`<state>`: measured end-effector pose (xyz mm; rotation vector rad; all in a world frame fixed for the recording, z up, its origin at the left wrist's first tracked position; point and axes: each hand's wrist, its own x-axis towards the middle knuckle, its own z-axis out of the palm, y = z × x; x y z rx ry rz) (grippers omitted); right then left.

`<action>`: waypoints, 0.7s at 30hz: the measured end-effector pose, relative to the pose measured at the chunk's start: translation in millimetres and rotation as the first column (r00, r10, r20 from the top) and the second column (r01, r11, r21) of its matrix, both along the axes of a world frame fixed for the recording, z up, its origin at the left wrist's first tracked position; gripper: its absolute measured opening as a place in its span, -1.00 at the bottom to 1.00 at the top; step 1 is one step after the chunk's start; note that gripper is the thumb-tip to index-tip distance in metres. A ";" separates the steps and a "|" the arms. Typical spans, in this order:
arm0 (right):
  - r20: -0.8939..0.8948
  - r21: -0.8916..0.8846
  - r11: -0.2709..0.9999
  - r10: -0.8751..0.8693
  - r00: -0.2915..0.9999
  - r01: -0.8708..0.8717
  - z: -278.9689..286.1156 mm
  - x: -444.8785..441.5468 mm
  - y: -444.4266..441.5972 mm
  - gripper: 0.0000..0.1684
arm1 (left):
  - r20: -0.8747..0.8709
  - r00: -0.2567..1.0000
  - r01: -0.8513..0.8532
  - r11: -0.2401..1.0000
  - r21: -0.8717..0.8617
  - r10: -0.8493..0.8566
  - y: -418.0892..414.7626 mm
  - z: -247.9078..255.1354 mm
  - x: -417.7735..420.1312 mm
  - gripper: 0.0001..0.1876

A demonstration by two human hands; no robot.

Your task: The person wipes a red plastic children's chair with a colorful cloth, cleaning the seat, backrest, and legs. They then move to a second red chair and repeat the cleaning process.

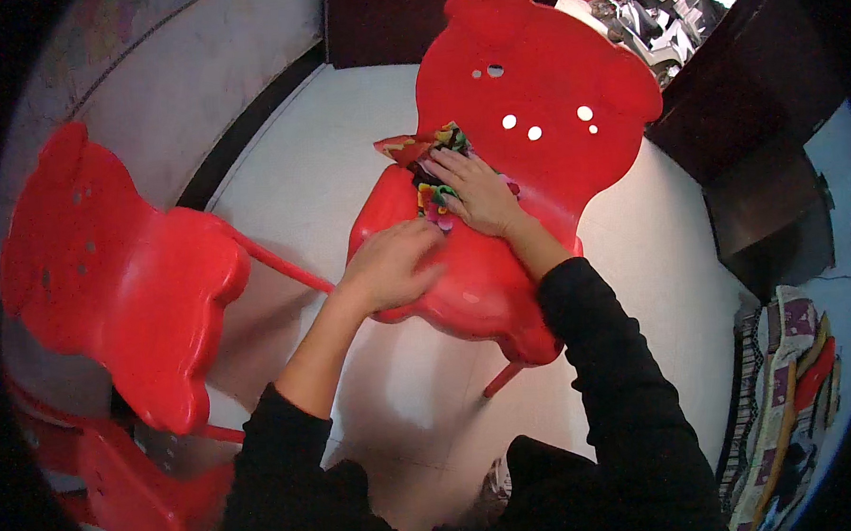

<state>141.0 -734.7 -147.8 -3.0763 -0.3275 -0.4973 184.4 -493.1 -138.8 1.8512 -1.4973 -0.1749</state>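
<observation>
A red plastic chair (469, 278) with an animal-shaped backrest, pierced by several round holes, stands in front of me. My right hand (481, 195) lies over a crumpled floral cloth (433, 194) and presses it onto the seat near the foot of the backrest. Parts of the cloth stick out beyond the fingers; the rest is hidden under the palm. Slightly blurred, my left hand (395, 263) is over the seat's left side, thumb apart from its fingers. Its fingertips come close to the cloth's lower edge; whether they touch it I cannot tell.
A second red chair (148, 277) of the same shape stands to the left, with another red plastic piece (139, 484) below it. Folded fabrics (773, 407) are stacked at the right. Dark panels (739, 116) flank an opening at the back, where a motorcycle (661, 27) shows.
</observation>
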 end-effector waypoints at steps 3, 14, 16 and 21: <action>0.048 -0.226 0.974 0.034 0.998 -0.022 -1.5 1.5 -22.4 -0.25 | 0.036 0.999 0.033 0.999 0.003 -0.033 3.1 -4.4 0.6 -0.63; 0.373 -0.520 0.790 -0.130 0.919 0.323 105.6 -2.3 -97.7 -0.17 | 0.173 0.984 -0.079 0.986 0.146 0.053 9.5 -3.4 -0.6 -0.50; 0.431 -0.523 0.753 -0.169 0.887 0.398 138.7 -7.6 -105.1 -0.16 | 0.163 0.985 -0.070 0.989 0.128 0.049 7.2 -2.2 -3.9 -0.51; 0.514 -0.530 0.683 -0.213 0.831 0.503 173.0 -27.1 -118.4 -0.14 | 0.189 0.981 -0.080 0.988 0.135 0.054 8.5 -1.9 -3.7 -0.53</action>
